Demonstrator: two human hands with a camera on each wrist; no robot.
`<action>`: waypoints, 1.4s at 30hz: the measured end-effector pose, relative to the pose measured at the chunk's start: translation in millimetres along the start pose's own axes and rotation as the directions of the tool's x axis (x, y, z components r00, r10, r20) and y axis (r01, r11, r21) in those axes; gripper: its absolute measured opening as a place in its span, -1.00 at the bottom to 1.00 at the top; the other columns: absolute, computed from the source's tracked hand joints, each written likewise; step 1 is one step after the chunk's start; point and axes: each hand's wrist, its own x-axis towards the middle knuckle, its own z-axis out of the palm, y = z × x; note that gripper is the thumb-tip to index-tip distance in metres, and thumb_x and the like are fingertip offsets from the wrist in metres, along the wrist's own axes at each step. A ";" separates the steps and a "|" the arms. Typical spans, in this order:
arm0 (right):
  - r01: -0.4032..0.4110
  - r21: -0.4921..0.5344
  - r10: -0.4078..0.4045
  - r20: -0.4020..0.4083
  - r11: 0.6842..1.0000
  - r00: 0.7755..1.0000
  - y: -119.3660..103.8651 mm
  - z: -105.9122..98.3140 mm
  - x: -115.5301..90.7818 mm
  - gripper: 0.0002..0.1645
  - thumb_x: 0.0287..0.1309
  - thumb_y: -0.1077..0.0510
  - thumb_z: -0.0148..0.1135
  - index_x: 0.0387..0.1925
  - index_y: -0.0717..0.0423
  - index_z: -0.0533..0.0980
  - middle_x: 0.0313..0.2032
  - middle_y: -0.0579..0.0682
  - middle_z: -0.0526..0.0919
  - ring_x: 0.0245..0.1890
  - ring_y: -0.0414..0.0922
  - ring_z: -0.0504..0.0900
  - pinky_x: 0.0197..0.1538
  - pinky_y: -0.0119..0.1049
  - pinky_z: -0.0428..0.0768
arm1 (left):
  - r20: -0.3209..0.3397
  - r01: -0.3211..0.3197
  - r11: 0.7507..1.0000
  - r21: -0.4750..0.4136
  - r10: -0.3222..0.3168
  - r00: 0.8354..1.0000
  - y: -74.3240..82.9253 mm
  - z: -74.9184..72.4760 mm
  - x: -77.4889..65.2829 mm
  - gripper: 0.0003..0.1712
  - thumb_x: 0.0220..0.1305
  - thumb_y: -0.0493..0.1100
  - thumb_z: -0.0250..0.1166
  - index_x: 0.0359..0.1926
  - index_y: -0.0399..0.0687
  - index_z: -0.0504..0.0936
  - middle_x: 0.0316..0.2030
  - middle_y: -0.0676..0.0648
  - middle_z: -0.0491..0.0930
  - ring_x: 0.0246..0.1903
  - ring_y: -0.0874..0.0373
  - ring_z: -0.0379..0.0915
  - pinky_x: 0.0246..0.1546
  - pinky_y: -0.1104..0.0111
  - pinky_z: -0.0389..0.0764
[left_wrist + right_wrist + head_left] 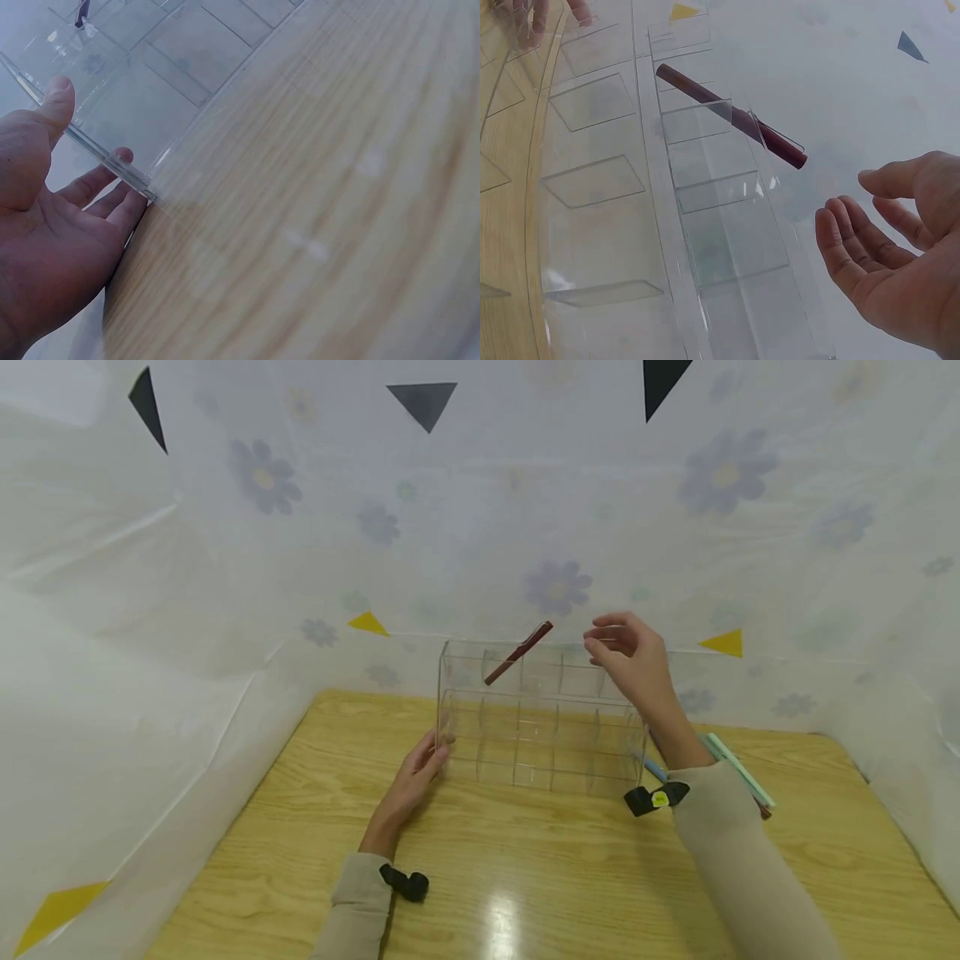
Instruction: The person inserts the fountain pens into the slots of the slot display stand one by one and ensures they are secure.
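Head view: dark red pen slants at the top of the clear rack, right grip empty

The pen lies aslant in the rack's upper tier. Its lower end shows at the second compartment from the left, and its clip end rises to the right, above the rim. Whether anything firmly supports it, I cannot tell.

The right grip hangs beside the pen, clear of it, fingers loosely bent and holding nothing; the gap between thumb and fingertips is moderate. The left grip holds the rack's left end low down, thumb on one side of the edge and fingers on the other.

The pen looks like the weak point — a smooth, round barrel, tilted, with one end sticking out. A brush from the right fingers could roll it out or send it over the back. A tug or tilt from the left grip could also set it sliding. The transparent walls and dividers are easy to misjudge, so a knuckle could strike the rim and jolt everything.

On the worktop, a blue pen lies close by the rack's right end — pushing the rack that way could jam against it. Beyond lies a light green pen, near the right sleeve, which could sweep it aside.
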 end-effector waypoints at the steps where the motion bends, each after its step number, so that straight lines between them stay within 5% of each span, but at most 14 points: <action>1: 0.012 -0.009 -0.012 -0.005 1.000 1.000 -0.3 -2.6 -3.9 -0.65 0.39 0.25 0.30 0.15 0.26 0.54 -0.01 0.30 0.69 -0.12 -0.17 0.71 -0.11 -0.39 0.67 | 0.000 -0.002 1.000 0.000 0.002 1.000 0.0 -0.4 0.1 -0.38 0.67 -0.14 -0.03 0.63 -0.01 0.09 0.44 -0.31 0.30 0.47 -0.23 0.14 0.30 -0.25 0.25; 10: 0.047 -0.074 -0.050 -0.045 0.996 0.998 1.2 -23.8 -36.0 -0.64 0.39 0.29 0.29 0.17 0.25 0.56 -0.04 0.27 0.69 -0.17 -0.23 0.71 -0.19 -0.47 0.64 | -0.004 0.002 1.000 -0.009 -0.002 1.000 0.9 -3.1 -0.7 -0.37 0.67 -0.12 -0.02 0.64 0.10 0.09 0.43 -0.31 0.31 0.47 -0.22 0.14 0.30 -0.24 0.25; 26: -0.008 -0.113 -0.007 -0.128 0.994 0.992 12.1 -53.6 -86.1 -0.65 0.37 0.31 0.30 0.14 0.33 0.56 -0.10 0.13 0.70 -0.20 -0.19 0.68 -0.25 -0.51 0.62 | -0.004 -0.012 1.000 0.006 0.012 1.000 2.4 -4.0 0.8 -0.36 0.67 -0.12 -0.02 0.63 -0.01 0.08 0.42 -0.33 0.31 0.45 -0.24 0.16 0.30 -0.20 0.26; 33: -0.050 -0.085 0.034 -0.176 0.995 0.984 29.5 -59.7 -105.1 -0.67 0.35 0.34 0.30 0.11 0.35 0.57 -0.14 0.05 0.72 -0.24 -0.16 0.68 -0.25 -0.50 0.63 | -0.009 -0.003 1.000 0.006 0.003 1.000 3.6 -3.6 1.0 -0.36 0.67 -0.12 -0.01 0.63 -0.05 0.08 0.42 -0.33 0.31 0.45 -0.24 0.17 0.31 -0.16 0.27; 42: -0.184 -0.101 0.157 -0.235 0.978 0.959 55.2 -61.3 -125.5 -0.64 0.35 0.30 0.32 0.13 0.35 0.57 -0.13 -0.12 0.74 -0.17 -0.37 0.69 -0.09 -0.56 0.58 | 0.002 -0.012 1.000 0.000 0.012 1.000 3.8 -4.0 1.3 -0.36 0.67 -0.13 -0.02 0.63 -0.04 0.08 0.43 -0.35 0.30 0.45 -0.27 0.15 0.31 -0.19 0.26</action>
